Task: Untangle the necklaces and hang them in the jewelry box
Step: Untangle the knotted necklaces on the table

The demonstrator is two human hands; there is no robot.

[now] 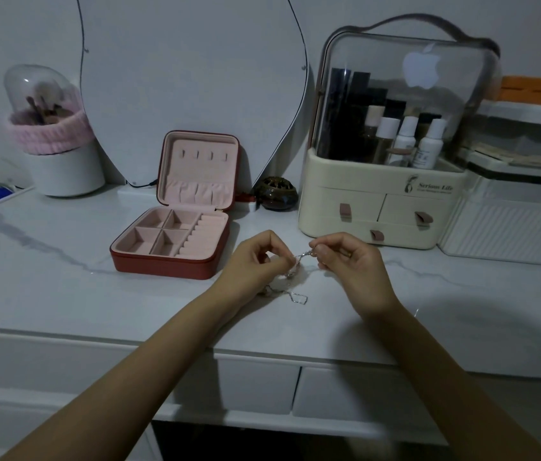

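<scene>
Head view. At centre frame, the left hand [256, 257] and right hand [349, 257] each pinch a tangle of silver necklaces [295, 271] between curled fingertips; a loose loop of chain trails onto the marble tabletop [63, 294] below the hands. Left of centre, just beside the left hand, a red jewelry box [176, 241] stands open, its pink lid upright. A makeup organizer [392, 154] stands at upper right.

— How many strands are in the necklaces [292, 277]?

— Too fine and dim to count; the left hand [256, 261] covers part of the tangle.

— The clasps?

— Too small to tell. The right hand [349, 257] hides the end it pinches.

— The white organiser [508, 201] on the right?

— Cut off by the edge.
</scene>
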